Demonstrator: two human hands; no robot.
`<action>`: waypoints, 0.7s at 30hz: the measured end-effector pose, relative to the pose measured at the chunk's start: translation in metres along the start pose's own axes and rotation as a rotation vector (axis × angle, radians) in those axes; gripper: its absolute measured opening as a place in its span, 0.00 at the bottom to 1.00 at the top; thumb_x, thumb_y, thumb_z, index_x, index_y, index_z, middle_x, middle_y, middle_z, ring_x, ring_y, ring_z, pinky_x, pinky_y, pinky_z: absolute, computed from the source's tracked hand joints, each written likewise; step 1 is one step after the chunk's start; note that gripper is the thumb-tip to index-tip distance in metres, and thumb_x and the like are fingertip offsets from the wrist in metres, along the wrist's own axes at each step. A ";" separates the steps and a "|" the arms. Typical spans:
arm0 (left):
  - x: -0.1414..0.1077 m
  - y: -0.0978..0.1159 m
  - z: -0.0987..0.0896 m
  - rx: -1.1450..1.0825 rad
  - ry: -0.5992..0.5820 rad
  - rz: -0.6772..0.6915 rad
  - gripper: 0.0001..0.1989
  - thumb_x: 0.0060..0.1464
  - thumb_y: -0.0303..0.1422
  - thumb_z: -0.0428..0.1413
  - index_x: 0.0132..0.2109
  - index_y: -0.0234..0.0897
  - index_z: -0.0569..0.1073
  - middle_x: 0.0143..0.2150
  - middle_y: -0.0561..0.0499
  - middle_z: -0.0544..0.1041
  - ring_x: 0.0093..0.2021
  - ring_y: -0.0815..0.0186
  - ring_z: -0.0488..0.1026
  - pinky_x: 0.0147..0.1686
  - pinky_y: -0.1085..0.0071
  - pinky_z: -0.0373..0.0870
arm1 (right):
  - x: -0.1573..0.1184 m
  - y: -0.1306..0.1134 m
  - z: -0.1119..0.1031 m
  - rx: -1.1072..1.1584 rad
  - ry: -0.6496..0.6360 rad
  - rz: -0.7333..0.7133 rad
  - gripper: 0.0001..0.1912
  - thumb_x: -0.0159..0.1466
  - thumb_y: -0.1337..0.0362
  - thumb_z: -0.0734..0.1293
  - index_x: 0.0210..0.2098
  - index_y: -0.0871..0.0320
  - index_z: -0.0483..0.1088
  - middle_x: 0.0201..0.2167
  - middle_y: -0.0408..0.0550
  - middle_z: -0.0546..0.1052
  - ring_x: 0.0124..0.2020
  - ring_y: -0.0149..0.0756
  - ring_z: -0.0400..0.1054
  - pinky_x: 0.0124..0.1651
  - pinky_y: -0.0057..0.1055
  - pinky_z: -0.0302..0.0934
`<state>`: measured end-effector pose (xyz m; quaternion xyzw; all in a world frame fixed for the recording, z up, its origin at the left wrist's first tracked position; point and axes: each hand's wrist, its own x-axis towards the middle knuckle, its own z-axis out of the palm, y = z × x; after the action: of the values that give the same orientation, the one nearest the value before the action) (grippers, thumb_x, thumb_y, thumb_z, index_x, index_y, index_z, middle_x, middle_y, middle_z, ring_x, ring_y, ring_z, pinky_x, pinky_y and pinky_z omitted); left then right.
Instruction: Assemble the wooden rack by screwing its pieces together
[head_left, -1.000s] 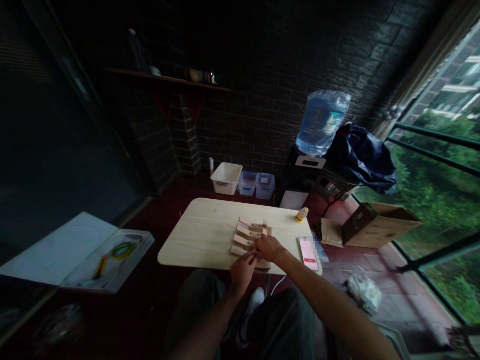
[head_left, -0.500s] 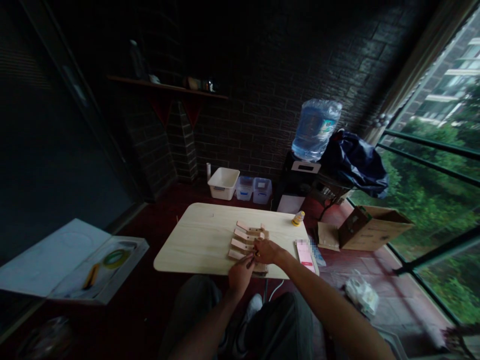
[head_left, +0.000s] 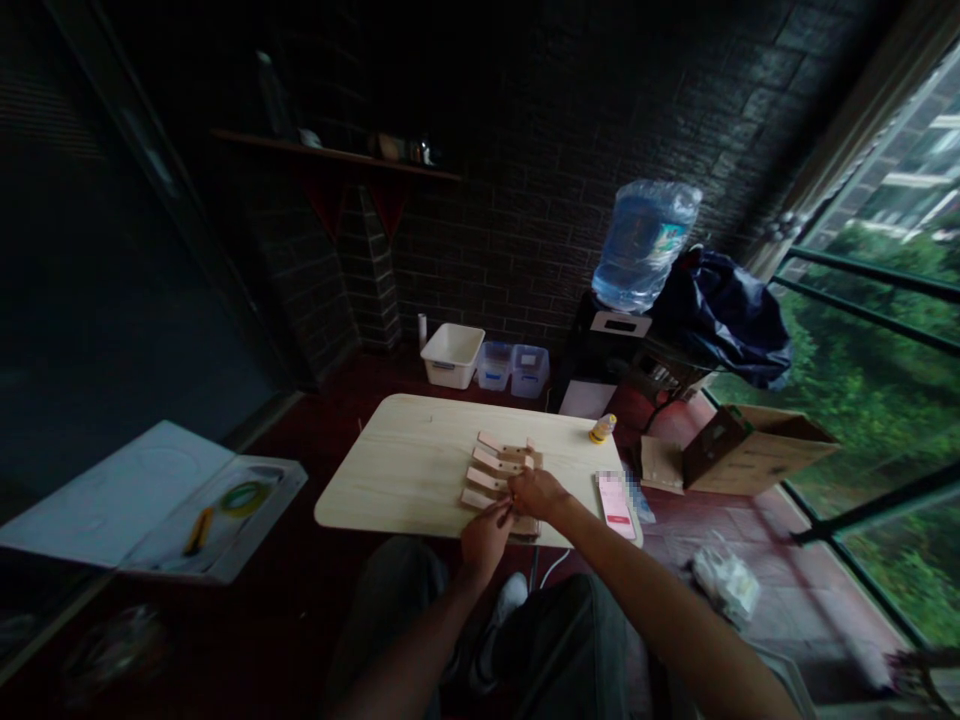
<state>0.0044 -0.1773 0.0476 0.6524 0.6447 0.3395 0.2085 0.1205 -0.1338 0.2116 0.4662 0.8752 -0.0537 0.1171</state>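
Wooden slats (head_left: 488,480) lie in a row on a pale tabletop (head_left: 397,465), a person's left hand (head_left: 485,538) and right hand (head_left: 537,495) meeting at their near end, fingers bunched; what they pinch, if anything, cannot be told. A phone (head_left: 616,506) lies to the right.

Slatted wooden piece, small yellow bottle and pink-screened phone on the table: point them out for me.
Slatted wooden piece (head_left: 485,480): head view, on one of its slats.
Small yellow bottle (head_left: 603,429): head view, on its middle.
Pink-screened phone (head_left: 616,502): head view, on its screen.
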 end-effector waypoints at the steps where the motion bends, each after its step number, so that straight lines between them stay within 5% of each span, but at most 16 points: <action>1: 0.000 0.000 0.001 -0.002 0.006 -0.003 0.12 0.62 0.31 0.58 0.51 0.45 0.82 0.55 0.51 0.82 0.55 0.62 0.79 0.57 0.67 0.73 | 0.002 0.000 0.001 -0.001 -0.007 0.005 0.13 0.66 0.65 0.67 0.44 0.67 0.79 0.43 0.68 0.82 0.46 0.57 0.77 0.48 0.46 0.70; 14: 0.000 -0.003 0.002 0.044 0.018 0.025 0.11 0.61 0.30 0.60 0.49 0.45 0.83 0.54 0.50 0.82 0.53 0.61 0.80 0.56 0.68 0.73 | 0.020 -0.006 0.010 0.031 -0.050 0.104 0.13 0.67 0.64 0.65 0.46 0.62 0.78 0.48 0.66 0.81 0.51 0.58 0.75 0.48 0.48 0.69; 21: 0.001 0.003 -0.004 0.063 -0.010 0.007 0.12 0.61 0.30 0.60 0.50 0.45 0.82 0.53 0.49 0.83 0.52 0.60 0.81 0.54 0.68 0.74 | 0.004 -0.010 -0.011 -0.019 -0.059 -0.063 0.16 0.64 0.66 0.69 0.51 0.63 0.75 0.50 0.64 0.80 0.52 0.56 0.75 0.50 0.44 0.68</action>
<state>0.0037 -0.1776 0.0524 0.6624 0.6519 0.3165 0.1900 0.1086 -0.1338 0.2207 0.4357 0.8860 -0.0629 0.1454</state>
